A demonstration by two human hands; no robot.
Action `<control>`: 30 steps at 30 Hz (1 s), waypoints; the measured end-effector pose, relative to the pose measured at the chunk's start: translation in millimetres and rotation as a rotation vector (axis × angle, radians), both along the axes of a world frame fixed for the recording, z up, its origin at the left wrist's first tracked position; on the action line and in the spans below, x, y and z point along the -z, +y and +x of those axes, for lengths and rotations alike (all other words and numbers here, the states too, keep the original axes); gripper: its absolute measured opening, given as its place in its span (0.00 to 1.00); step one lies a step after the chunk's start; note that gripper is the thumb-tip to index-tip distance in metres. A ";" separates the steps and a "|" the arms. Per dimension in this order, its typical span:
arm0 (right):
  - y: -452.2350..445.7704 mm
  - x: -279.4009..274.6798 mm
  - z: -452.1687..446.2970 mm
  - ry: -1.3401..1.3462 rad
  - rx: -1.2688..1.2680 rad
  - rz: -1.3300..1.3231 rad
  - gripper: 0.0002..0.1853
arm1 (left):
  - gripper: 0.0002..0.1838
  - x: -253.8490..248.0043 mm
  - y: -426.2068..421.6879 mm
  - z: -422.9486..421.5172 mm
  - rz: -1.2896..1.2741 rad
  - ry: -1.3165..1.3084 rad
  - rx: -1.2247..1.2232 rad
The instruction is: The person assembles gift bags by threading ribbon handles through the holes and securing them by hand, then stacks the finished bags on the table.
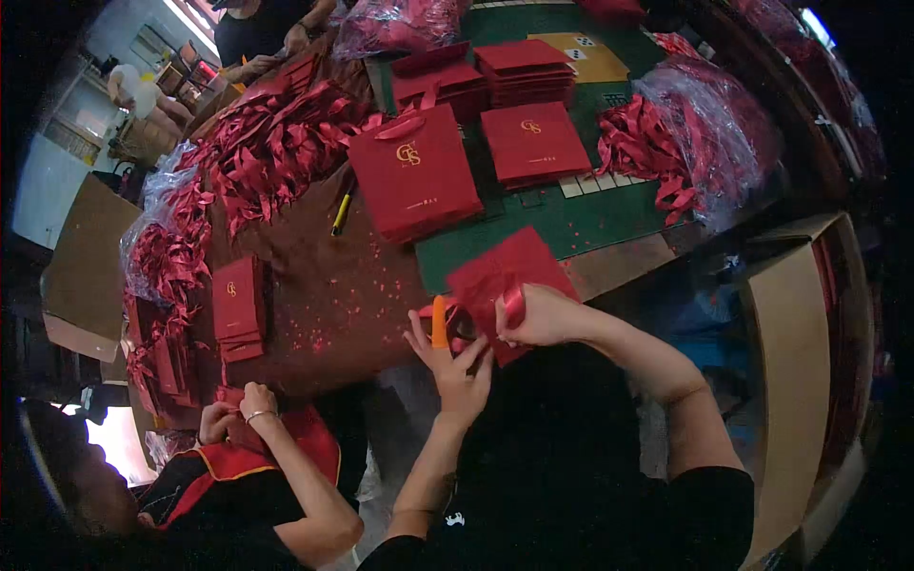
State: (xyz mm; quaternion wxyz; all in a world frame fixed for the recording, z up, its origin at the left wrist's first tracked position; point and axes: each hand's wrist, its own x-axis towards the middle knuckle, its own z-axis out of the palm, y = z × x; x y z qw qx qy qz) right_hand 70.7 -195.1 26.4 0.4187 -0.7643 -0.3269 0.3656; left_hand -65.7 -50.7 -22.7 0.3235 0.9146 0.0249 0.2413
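Note:
At the table's near edge lies a red paper bag (519, 262), with my hands over its near part. My right hand (538, 316) is closed on a red ribbon (515, 306), its fingers curled. My left hand (459, 366) is at the bag's left side, an orange cover on one finger. Its upper fingers are spread, while the thumb side touches the dark red ribbon near the bag's opening; whether it grips the ribbon is unclear. A finished-looking red bag (416, 176) with gold lettering and a ribbon handle lies beyond, beside a stack of red bags (535, 143).
Red ribbons (276, 143) heap at the left, more ribbons (647, 147) and plastic-wrapped bundles (714, 124) at the right. A yellow cutter (341, 214) lies on the brown cloth (324, 276). A co-worker's hands (249, 404) are at lower left; a cardboard box (790, 314) stands right.

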 end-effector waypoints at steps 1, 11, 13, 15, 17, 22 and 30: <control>-2.2 1.1 -2.9 -0.093 0.006 0.011 0.05 | 0.13 0.6 -0.5 0.7 0.000 -0.004 -0.003; -1.1 14.1 6.8 0.477 0.027 0.114 0.03 | 0.08 2.5 -3.0 1.7 0.076 -0.042 0.020; 2.0 15.7 8.5 0.356 -0.068 0.064 0.02 | 0.06 1.3 -4.5 1.5 0.089 -0.011 0.010; 1.2 12.2 10.8 0.253 -0.118 0.029 0.04 | 0.05 0.9 -3.5 3.1 0.043 -0.029 0.005; -2.3 24.2 12.5 0.307 -0.177 0.085 0.04 | 0.05 -1.0 -0.7 2.5 0.163 0.000 0.018; -4.4 9.1 15.0 0.085 -0.185 0.136 0.18 | 0.05 -8.7 -5.0 0.4 0.264 -0.047 0.030; -6.6 10.0 9.9 0.352 0.276 0.235 0.17 | 0.02 -13.2 -2.1 -11.7 0.082 -0.112 0.016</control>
